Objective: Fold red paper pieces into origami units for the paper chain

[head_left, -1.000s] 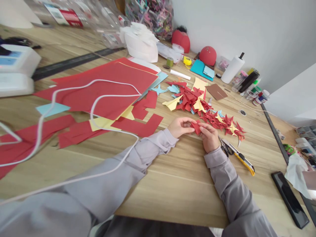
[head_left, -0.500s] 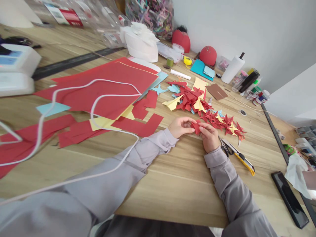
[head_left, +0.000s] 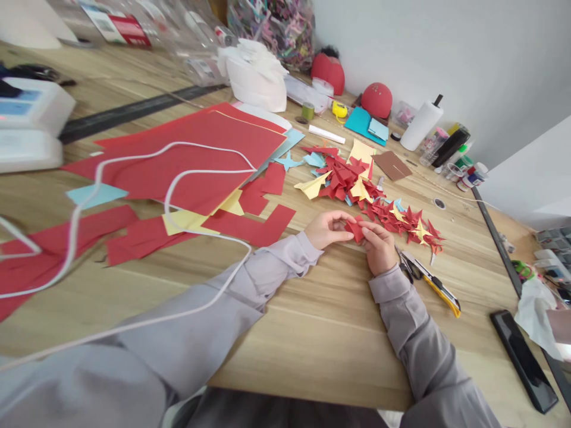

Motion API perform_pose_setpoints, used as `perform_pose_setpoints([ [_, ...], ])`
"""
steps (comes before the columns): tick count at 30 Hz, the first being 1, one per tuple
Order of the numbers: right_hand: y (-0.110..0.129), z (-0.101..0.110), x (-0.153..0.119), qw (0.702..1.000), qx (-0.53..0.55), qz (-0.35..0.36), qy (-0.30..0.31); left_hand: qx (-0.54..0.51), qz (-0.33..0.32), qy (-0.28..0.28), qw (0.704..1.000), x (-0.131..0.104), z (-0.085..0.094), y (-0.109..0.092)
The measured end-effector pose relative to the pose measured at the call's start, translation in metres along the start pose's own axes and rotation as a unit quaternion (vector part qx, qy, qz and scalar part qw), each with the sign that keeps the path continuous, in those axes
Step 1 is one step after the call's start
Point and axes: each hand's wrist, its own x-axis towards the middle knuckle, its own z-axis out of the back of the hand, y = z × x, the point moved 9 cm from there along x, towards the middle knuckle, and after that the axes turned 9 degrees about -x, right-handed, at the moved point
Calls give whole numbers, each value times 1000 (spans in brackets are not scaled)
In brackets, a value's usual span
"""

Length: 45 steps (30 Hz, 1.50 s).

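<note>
A small red paper star (head_left: 355, 229) is pinched between both hands above the wooden table. My left hand (head_left: 325, 229) grips its left side with thumb and fingers. On the right side, my right hand (head_left: 379, 245) holds it the same way, and the fingertips hide part of its outline. Just beyond the hands lies a heap of folded paper stars (head_left: 343, 178), mostly red with some yellow and light blue. A row of red stars (head_left: 397, 219) trails off from it to the right. Scissors (head_left: 408, 266) rest beside my right wrist, partly covered.
Large red paper sheets (head_left: 200, 154) and cut red strips (head_left: 254, 224) lie to the left. A white cable (head_left: 172, 190) loops over them and across my left sleeve. A yellow utility knife (head_left: 439, 288) and a black phone (head_left: 523, 359) lie on the right.
Both hands keep the same pinch on the red paper star, with barely any movement. The whole view has shifted very slightly.
</note>
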Motion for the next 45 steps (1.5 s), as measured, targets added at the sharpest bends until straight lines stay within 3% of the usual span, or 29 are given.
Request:
perform_pose_setpoints([
  [12,1,1,0,1000,-24,11,-2,5,-4,0,1000,1,1,0],
  [32,4,-4,-1,995,-75,51,29,6,5,-69,998,-1,6,0],
  [39,5,-8,-3,995,-52,66,44,47,-65,-60,995,-1,6,-11],
  [45,0,-7,-3,995,-68,58,39,49,-46,-62,996,-2,4,-8],
])
